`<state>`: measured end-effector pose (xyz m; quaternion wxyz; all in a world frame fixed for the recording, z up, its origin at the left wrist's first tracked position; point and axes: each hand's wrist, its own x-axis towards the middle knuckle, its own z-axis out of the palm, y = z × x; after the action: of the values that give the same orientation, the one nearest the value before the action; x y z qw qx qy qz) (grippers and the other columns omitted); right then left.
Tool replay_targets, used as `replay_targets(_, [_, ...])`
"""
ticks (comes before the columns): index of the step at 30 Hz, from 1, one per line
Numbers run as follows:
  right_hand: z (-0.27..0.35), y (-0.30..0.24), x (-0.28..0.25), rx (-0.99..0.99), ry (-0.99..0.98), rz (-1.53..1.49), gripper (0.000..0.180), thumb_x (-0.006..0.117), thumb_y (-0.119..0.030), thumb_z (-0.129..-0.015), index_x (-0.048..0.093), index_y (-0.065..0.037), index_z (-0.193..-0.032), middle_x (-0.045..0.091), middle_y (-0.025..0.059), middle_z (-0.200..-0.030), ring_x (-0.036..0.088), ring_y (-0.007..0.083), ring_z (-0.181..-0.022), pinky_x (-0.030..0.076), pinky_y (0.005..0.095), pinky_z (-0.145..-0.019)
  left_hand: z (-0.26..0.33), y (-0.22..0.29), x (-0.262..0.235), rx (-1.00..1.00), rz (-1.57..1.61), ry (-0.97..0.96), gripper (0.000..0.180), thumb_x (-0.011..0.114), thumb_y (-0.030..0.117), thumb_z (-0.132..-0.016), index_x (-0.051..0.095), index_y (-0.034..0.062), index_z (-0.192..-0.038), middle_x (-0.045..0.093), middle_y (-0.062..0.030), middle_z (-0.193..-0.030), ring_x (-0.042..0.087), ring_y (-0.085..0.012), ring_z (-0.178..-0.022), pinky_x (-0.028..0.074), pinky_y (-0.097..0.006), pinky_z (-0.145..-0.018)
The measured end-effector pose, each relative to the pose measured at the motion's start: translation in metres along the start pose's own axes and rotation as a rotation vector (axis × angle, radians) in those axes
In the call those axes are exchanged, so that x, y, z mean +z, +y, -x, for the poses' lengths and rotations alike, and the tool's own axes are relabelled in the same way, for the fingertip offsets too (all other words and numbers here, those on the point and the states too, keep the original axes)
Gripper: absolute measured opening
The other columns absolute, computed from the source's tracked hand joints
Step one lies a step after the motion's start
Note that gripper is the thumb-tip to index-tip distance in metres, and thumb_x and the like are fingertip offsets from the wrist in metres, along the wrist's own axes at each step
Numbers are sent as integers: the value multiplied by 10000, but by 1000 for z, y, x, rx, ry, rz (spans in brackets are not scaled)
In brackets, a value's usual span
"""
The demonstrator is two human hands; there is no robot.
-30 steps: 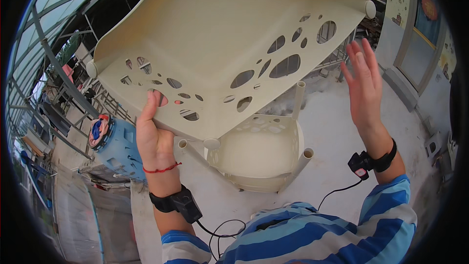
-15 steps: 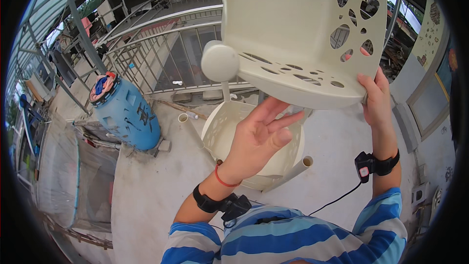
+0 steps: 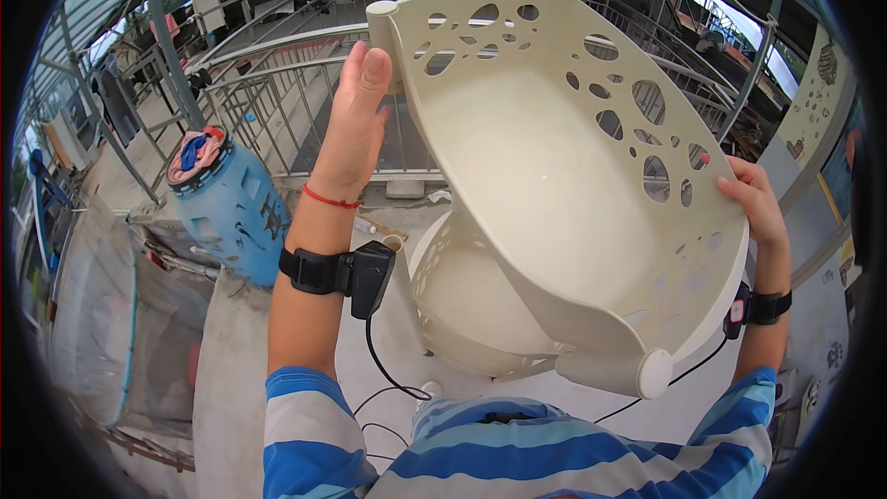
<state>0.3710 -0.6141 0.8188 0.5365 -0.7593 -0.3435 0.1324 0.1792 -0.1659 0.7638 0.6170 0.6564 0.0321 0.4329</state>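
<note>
A cream plastic storage basket [image 3: 527, 166] with pebble-shaped holes and round corner posts is held up tilted before me, its hollow side facing me. My right hand [image 3: 759, 203] is closed on its right edge, fingers partly hidden behind the wall. At the far left corner post of that basket, my left hand [image 3: 358, 115] is raised with its fingers stretched out; whether it touches the post I cannot tell. Beneath sits a second cream basket [image 3: 471, 305] of the same sort, partly covered by the upper one, with a hollow tube [image 3: 395, 268] standing at its left corner.
A blue plastic barrel [image 3: 231, 212] with cloths on top stands to the left. Metal railings [image 3: 277, 111] run behind the baskets. A cable [image 3: 379, 360] hangs from the left wrist strap. Clear plastic sheeting [image 3: 92, 333] lies at the lower left.
The upper basket has turned and tipped, coming lower so its inside faces me. My left hand has moved from beneath it up to its far left corner. My right hand still grips it.
</note>
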Motion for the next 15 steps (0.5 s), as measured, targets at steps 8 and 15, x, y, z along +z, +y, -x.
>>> replay_targets(8, [-1, 6, 18, 124, -33, 175, 317, 593, -68, -829, 621, 58, -1118, 674, 47, -882, 599, 71, -737, 486, 226, -684, -13, -45, -18, -69, -152, -203, 509, 718, 239, -811, 549, -26, -1211, 657, -93, -947, 618, -132, -853, 492, -264, -780])
replay_targets(15, [-13, 37, 36, 162, 200, 60, 276, 648, 2, -765, 631, 42, -1038, 692, 96, -895, 644, 115, -748, 520, 246, -678, 6, -88, -23, -183, 49, 41, 294, 636, 46, -811, 633, -16, -1098, 653, -37, -853, 596, -86, -787, 475, -224, -748])
